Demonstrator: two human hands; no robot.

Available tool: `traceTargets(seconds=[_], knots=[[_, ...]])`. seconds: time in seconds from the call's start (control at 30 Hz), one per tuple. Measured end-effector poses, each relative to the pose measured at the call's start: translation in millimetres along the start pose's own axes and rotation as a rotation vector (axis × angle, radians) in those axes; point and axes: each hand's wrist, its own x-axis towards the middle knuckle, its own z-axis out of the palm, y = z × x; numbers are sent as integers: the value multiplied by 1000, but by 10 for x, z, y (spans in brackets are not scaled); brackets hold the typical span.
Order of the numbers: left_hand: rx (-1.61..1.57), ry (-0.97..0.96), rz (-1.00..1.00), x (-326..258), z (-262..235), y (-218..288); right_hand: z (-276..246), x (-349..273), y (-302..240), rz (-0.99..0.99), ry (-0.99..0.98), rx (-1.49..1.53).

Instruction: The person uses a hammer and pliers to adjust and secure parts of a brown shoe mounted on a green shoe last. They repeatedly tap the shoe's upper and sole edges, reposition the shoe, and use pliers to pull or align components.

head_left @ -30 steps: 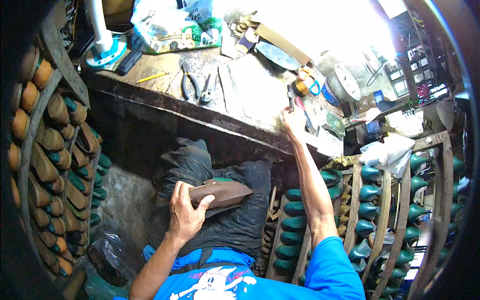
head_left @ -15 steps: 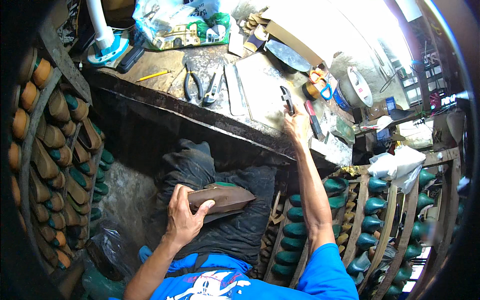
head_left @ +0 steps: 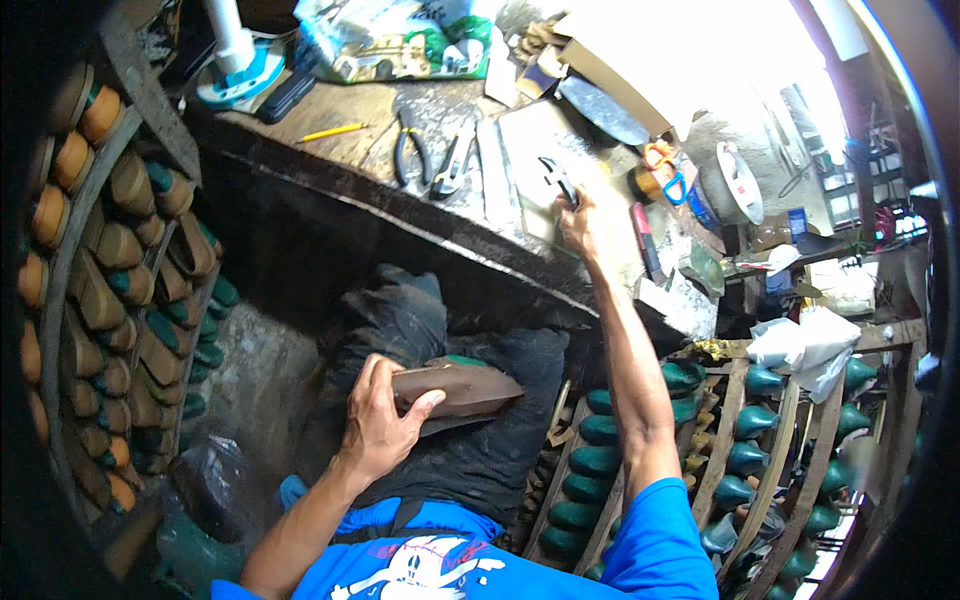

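Shoe in hand. The brown shoe [head_left: 455, 392], pulled over a green form whose edge shows at its top, lies on your lap upon the dark apron [head_left: 470, 450], sole side turned up and toe pointing to your right. Your left hand [head_left: 380, 415] pins it there, fingers [head_left: 375, 375] wrapped over the near edge and thumb pressed on the sole, so the hand is clamped on the shoe. Your right hand [head_left: 580, 222] is stretched out to the bench [head_left: 330, 150], its fingers closed around a small dark tool [head_left: 556, 178] on the pale slab [head_left: 535, 170]; what kind of tool it is cannot be made out. Two pairs of pliers [head_left: 432, 155] lie just left of the slab, a yellow pencil [head_left: 332, 131] farther left, and orange-handled scissors [head_left: 662, 170] to the right. Racks [head_left: 130, 290] of green and tan forms stand on both sides. Judged from this, the step in hand is fetching a tool while the shoe is kept steady. The next move calls for carrying the tool back to the lap without loosening your left hand's hold, and meeting the sole at a controlled angle.
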Motion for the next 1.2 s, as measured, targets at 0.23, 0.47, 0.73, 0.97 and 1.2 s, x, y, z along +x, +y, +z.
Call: traceTargets(seconds=[0.23,0.47,0.73,0.97,1.2], knots=[[15,50,96,-3,24,-96,-114,-364,-620,-122,-72,-78],[21,41,116,13,-21,-179,-488,-2638,-1563,3,-336,959],[65,-34,92,-11,30,-189,-212,-3177,-1640,60,-235,1111],[69,-27,99,-9,31,-207,-178,-3167,-1596,66,-232,1063],[61,6,103,-31,51,-204,-173,-3152,-1675,27,-215,961]])
